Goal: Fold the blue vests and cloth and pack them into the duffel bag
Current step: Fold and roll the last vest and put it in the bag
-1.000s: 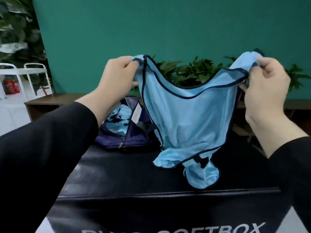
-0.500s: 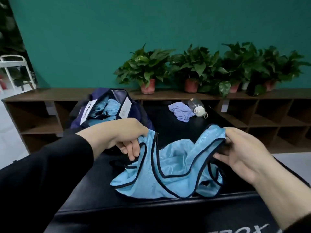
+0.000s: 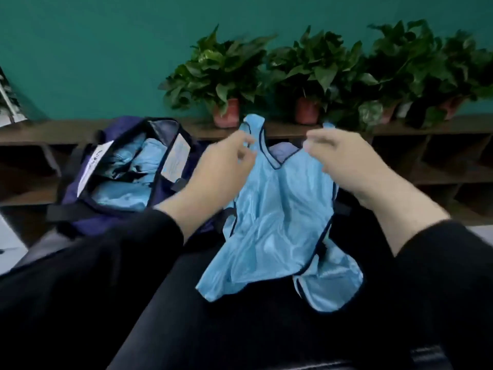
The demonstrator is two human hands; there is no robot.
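Observation:
A light blue vest [image 3: 280, 222] with dark trim lies spread lengthwise on the black table [image 3: 253, 329], its shoulder straps pointing away from me. My left hand [image 3: 221, 166] pinches the left strap. My right hand [image 3: 344, 161] pinches the right strap. The frame is blurred by motion. To the left stands the open navy duffel bag [image 3: 80, 198], with light blue fabric [image 3: 128, 169] folded inside it. A bit of the purple-blue cloth [image 3: 282, 150] shows behind the vest's neckline.
A low brown shelf unit [image 3: 440, 156] runs along the green wall behind the table, with several potted plants [image 3: 226, 76] on top. White tags [image 3: 93, 164] hang at the bag's opening.
The vest, bunched in a heap half a second ago, now lies stretched out flat along the table. Both hands have moved away from me, holding the shoulder straps. The camera has tilted down.

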